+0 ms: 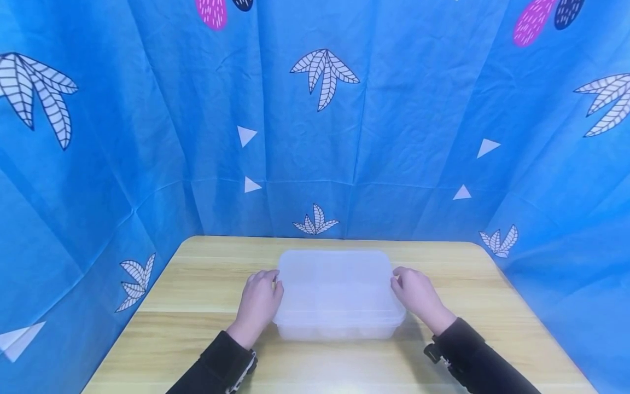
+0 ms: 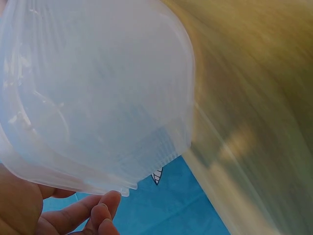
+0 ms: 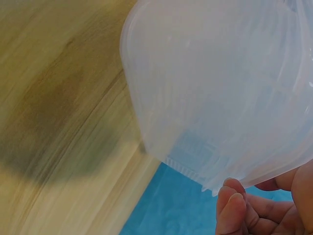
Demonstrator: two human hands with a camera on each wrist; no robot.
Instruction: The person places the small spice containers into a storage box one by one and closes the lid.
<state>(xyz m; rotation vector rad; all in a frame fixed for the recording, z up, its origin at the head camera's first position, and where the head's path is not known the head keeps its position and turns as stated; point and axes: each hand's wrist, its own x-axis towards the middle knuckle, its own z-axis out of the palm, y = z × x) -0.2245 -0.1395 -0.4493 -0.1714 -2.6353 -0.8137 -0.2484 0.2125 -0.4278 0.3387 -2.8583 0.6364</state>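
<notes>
A translucent white plastic storage box (image 1: pixel 339 332) with its lid (image 1: pixel 337 282) on is at the middle of the wooden table. My left hand (image 1: pixel 258 302) grips the rim at its left side, with curled fingertips under the edge in the left wrist view. On the opposite side my right hand (image 1: pixel 419 296) holds the rim in the same way, thumb and fingers around the edge. Both wrist views show the box's ribbed, cloudy side wall (image 2: pixel 112 98). What lies inside cannot be made out. Whether the bottom touches the table is hard to tell.
The light wood table (image 1: pixel 206 273) has rounded far corners. Blue cloth (image 1: pixel 315 148) printed with leaves and triangles hangs behind it and along both sides. Dark sleeves (image 1: pixel 216 366) cover both forearms, with a wrist-worn device (image 1: pixel 433 353) at the right cuff.
</notes>
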